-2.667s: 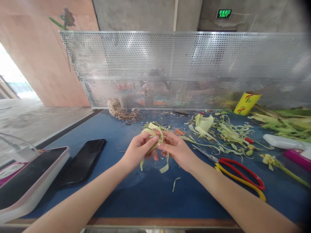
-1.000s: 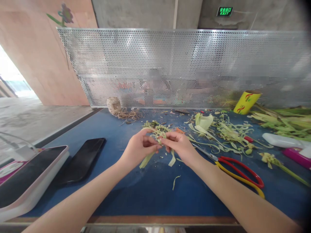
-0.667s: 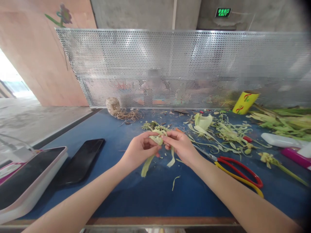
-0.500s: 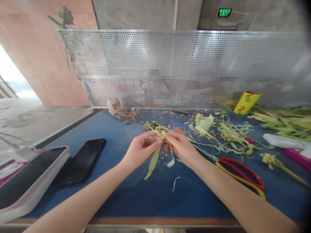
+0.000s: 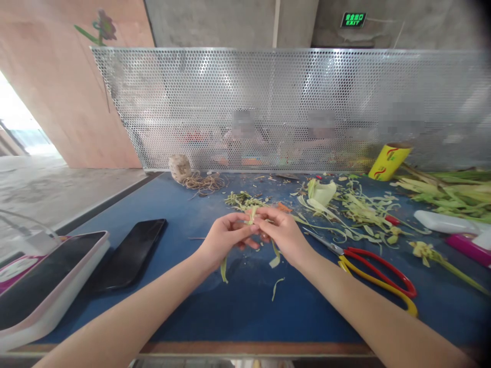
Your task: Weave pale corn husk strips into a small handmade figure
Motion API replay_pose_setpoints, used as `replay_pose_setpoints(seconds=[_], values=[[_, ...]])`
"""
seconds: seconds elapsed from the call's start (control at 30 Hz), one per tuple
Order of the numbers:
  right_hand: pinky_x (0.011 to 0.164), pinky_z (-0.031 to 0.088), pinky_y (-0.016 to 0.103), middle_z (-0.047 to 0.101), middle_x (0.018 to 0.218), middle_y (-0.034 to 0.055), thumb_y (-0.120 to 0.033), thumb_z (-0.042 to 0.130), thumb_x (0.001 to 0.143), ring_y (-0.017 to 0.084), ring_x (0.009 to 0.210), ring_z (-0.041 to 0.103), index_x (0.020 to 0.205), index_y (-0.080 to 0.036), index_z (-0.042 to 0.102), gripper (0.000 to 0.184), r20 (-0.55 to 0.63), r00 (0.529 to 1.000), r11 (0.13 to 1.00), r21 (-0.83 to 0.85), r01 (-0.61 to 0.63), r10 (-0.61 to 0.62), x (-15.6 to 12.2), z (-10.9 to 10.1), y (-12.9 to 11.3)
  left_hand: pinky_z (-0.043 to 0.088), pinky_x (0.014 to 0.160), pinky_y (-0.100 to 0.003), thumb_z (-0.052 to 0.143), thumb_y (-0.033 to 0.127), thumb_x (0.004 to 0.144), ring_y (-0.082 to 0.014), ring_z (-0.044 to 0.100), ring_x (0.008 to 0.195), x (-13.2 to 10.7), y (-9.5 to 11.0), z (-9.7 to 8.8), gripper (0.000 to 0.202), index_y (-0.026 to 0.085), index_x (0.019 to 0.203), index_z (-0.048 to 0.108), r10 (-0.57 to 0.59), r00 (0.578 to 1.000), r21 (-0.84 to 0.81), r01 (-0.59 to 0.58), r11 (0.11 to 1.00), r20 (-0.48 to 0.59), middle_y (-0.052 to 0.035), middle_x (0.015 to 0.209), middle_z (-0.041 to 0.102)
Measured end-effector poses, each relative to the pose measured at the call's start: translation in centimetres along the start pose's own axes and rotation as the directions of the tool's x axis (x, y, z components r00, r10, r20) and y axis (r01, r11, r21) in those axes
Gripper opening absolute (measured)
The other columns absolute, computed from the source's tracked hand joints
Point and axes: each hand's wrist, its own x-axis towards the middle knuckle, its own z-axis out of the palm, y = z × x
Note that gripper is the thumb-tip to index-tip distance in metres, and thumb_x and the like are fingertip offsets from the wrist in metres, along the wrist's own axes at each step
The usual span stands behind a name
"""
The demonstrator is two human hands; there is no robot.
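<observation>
My left hand (image 5: 223, 239) and my right hand (image 5: 286, 236) meet above the blue table, both closed around pale green corn husk strips (image 5: 252, 214). One strip stands up between the fingertips. A flat end hangs below my left hand, and another curled end dangles under my right. The fingers partly cover where the strips cross, so whether they are knotted is hidden. Just behind the hands lies a small heap of green trimmings (image 5: 241, 199). Scissors (image 5: 378, 273) with one red and one yellow handle rest beside my right forearm.
A black phone (image 5: 132, 255) and a pink-edged case (image 5: 53, 281) lie at left. Twine (image 5: 203, 183) trails from a pale spool (image 5: 179, 167). Husk scraps (image 5: 360, 207), a yellow roll (image 5: 389, 162) and a husk pile (image 5: 452, 197) occupy the right. A perforated metal screen (image 5: 268, 92) closes the back, with people behind.
The broad strip below my left hand has swung left and is now mostly hidden behind that hand. My fingers have shifted, and a strip now stands upright between them.
</observation>
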Motion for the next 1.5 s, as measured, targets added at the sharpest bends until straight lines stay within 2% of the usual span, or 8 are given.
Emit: replay_pose_setpoints(seconds=[0.27,0.43,0.57,0.77,1.0,1.13,1.27,1.5], values=[[0.045,0.037,0.022,0.055,0.068,-0.0026,-0.029,0.064,0.067,0.006,0.046,0.047,0.086,-0.020,0.054,0.023,0.045,0.997,0.998,0.032,0.057,-0.059,0.4,-0.3,0.4,0.032,0.038,-0.016,0.067,0.027,0.065,-0.0112,0.060,0.046,0.0,0.3,-0.2,0.026,0.016,0.079,0.048,0.178,0.972,0.011,-0.178,0.984,-0.155,0.0023,0.057,0.063],[0.047,0.040,0.024,0.055,0.059,-0.0029,-0.029,0.064,0.064,0.009,0.049,0.050,0.074,-0.018,0.055,0.017,0.022,0.996,0.991,-0.102,0.088,-0.086,0.3,-0.4,0.5,0.035,0.041,-0.015,0.070,0.024,0.059,-0.0041,0.048,0.042,0.2,0.0,-0.5,0.022,0.014,0.071,0.055,0.288,0.922,0.082,-0.277,0.958,-0.259,0.0061,0.054,0.054],[0.048,0.041,0.025,0.053,0.051,-0.0036,-0.028,0.060,0.067,0.010,0.046,0.050,0.068,-0.019,0.054,0.012,0.029,0.996,0.981,-0.172,0.084,-0.081,0.0,-0.2,0.1,0.042,0.050,-0.017,0.071,0.022,0.058,-0.0075,0.055,0.053,0.3,-0.1,-0.8,0.019,0.014,0.069,0.058,0.381,0.871,0.202,-0.332,0.922,-0.309,0.0038,0.061,0.057],[0.048,0.041,0.024,0.056,0.055,-0.0026,-0.029,0.060,0.068,0.010,0.047,0.051,0.063,-0.019,0.053,0.013,0.034,0.996,0.979,-0.181,0.090,-0.085,-0.2,-0.1,-0.3,0.043,0.049,-0.019,0.071,0.024,0.058,-0.0140,0.062,0.059,0.2,0.0,-0.7,0.018,0.013,0.068,0.060,0.318,0.888,0.145,-0.285,0.948,-0.333,-0.0021,0.066,0.065],[0.050,0.040,0.024,0.057,0.056,-0.0015,-0.029,0.061,0.067,0.010,0.049,0.052,0.062,-0.017,0.054,0.014,0.102,0.995,0.983,-0.181,0.042,-0.023,-0.2,-0.1,-0.4,0.044,0.051,-0.018,0.075,0.022,0.052,-0.0113,0.060,0.057,0.3,0.1,-0.7,0.017,0.013,0.059,0.063,0.291,0.875,0.042,-0.299,0.953,-0.386,-0.0016,0.062,0.067],[0.056,0.039,0.026,0.059,0.061,0.0000,-0.034,0.060,0.069,0.012,0.056,0.054,0.064,-0.018,0.058,0.017,0.143,0.988,0.983,-0.181,-0.030,0.056,-0.1,-0.4,-0.6,0.046,0.054,-0.020,0.073,0.029,0.055,-0.0102,0.057,0.053,0.3,0.3,-0.7,0.019,0.013,0.062,0.064,0.236,0.917,-0.001,-0.250,0.968,-0.322,-0.0010,0.057,0.065],[0.054,0.036,0.024,0.059,0.067,0.0022,-0.048,0.047,0.076,0.011,0.057,0.050,0.071,-0.018,0.063,0.035,0.158,0.979,0.983,-0.146,-0.107,0.130,0.3,-0.9,-0.3,0.045,0.052,-0.021,0.060,0.044,0.066,-0.0096,0.054,0.049,0.2,0.4,-0.6,0.033,0.012,0.061,0.062,0.168,0.940,-0.041,-0.188,0.981,-0.296,-0.0006,0.051,0.060],[0.043,0.026,0.021,0.044,0.049,-0.0051,-0.045,0.059,0.068,0.005,0.040,0.034,0.060,-0.016,0.055,0.030,0.059,0.974,0.976,0.009,-0.219,0.218,0.1,-0.1,0.1,0.042,0.056,-0.021,0.068,0.032,0.061,-0.0120,0.055,0.060,-0.1,-0.1,-0.4,0.019,0.014,0.065,0.062,0.348,0.923,0.355,-0.274,0.894,-0.166,-0.0014,0.063,0.063]])
